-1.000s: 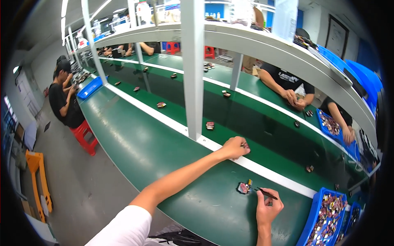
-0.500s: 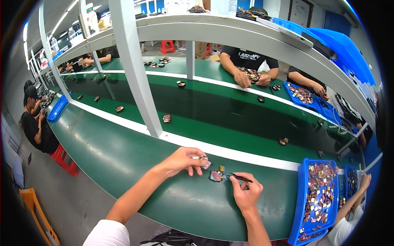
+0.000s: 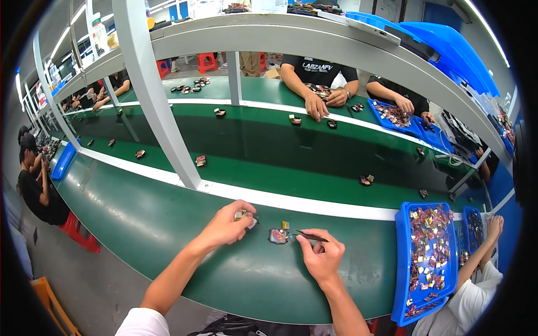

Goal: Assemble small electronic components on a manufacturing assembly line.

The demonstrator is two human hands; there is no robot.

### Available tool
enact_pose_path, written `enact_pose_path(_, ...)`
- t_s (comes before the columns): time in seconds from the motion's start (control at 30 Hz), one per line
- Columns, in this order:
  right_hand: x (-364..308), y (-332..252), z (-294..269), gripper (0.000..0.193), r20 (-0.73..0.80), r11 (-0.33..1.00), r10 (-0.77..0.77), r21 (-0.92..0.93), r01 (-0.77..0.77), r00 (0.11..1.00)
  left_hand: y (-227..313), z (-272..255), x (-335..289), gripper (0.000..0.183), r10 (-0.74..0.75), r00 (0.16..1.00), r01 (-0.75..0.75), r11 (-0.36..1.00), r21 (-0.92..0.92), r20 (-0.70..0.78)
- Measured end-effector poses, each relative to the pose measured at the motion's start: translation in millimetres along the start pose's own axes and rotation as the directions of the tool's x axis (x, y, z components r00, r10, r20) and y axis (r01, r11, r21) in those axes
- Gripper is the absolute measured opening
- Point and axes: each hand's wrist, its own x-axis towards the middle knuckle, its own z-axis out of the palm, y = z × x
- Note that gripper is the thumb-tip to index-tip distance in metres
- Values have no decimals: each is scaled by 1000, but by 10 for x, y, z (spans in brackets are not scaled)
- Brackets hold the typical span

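My left hand [image 3: 227,225] is curled, its thumb and fingers closed on a small electronic assembly [image 3: 246,217] with a yellow and silver piece and clear plastic. Most of that assembly is behind the fingers. My right hand [image 3: 324,256] grips black tweezers [image 3: 315,237], their tips pointing left. By the tips, on the green bench [image 3: 235,274], lies a second small assembly [image 3: 277,236] with a dark rim and reddish wires. A small yellow square piece [image 3: 286,225] sits at its upper right edge. Whether the tweezers touch it, I cannot tell.
At my right stands a blue tray [image 3: 400,263] heaped with small wired parts. A green conveyor belt [image 3: 252,162] carrying scattered assemblies runs beyond a white rail [image 3: 302,204]. A grey post [image 3: 157,101] and overhead shelf [image 3: 269,39] frame it. Co-workers sit across and at both sides.
The view has turned slightly right. My left hand has drawn a little left, away from the assembly on the bench. Another assembly now shows on the belt near the person opposite.
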Motion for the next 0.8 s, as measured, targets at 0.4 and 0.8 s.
enact_pose_path(0.4, 34, 234, -29, 17, -16, 1000, -5, 24, 6, 1000, 86, 82, 60, 35, 10, 999, -14, 993, -121, -37)
enact_pose_path(0.8, 60, 360, -31, 18, -8, 1000, -3, 17, 4, 1000, -12, 186, 131, 41, -21, 1000, 23, 997, -73, 19)
